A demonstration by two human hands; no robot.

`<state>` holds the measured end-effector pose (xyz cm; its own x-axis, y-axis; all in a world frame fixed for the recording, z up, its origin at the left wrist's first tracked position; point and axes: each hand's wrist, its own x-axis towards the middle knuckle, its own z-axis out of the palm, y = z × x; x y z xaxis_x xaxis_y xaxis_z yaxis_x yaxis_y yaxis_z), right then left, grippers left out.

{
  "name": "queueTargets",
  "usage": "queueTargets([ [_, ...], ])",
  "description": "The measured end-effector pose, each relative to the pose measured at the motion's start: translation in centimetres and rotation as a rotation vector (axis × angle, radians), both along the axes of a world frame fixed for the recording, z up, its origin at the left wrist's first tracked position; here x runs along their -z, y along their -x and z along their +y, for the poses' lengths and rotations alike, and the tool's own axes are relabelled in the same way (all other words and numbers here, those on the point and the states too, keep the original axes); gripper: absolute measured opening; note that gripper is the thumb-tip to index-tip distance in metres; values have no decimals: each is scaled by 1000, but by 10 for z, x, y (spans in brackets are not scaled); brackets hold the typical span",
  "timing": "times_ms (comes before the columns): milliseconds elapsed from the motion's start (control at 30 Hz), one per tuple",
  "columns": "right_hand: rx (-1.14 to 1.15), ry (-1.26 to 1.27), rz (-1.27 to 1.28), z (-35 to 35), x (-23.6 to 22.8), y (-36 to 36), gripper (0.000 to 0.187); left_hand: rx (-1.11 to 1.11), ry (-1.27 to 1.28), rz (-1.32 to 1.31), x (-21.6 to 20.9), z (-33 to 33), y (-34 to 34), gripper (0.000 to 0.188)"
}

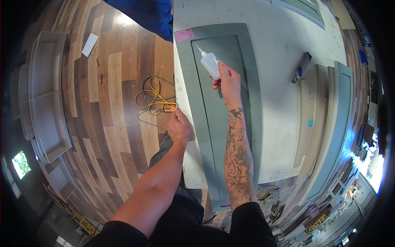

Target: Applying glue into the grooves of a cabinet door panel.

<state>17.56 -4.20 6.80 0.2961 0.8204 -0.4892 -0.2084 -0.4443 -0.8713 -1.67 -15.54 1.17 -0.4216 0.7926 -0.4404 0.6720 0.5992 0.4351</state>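
Observation:
My right hand (228,84) is closed around a translucent white squeeze bottle (210,65). The bottle is tilted, its thin nozzle pointing to the upper left corner of the recess in a grey-green panel door (254,136). That door lies lengthwise on a white worktable (284,136), with a pink label (184,35) at its far left corner. At the table's left edge, my left hand (179,126) has its fingers curled. Whatever they may hold is hidden. Just beyond them shows a small orange piece (169,109).
Yellow and dark cords (154,95) lie looped on the wood-plank floor (111,86). A dark cylindrical tool or bottle (302,67) lies on the table's right. Further right lean boards and another green panel (335,136). Blue fabric (148,14) shows at the top; pale cabinet boxes (48,96) stand left.

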Motion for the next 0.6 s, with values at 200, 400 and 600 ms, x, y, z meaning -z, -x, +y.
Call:
queueTargets([
  [200,21,15,-27,1,-1,-2,49,-2,-46,7,-2,-1,-2,53],
  [400,53,19,-53,3,-1,-1,50,6,-26,9,-1,-1,-2,52],
  [600,64,27,-199,9,-7,-2,53,5,-37,10,-2,-1,-2,51],
])
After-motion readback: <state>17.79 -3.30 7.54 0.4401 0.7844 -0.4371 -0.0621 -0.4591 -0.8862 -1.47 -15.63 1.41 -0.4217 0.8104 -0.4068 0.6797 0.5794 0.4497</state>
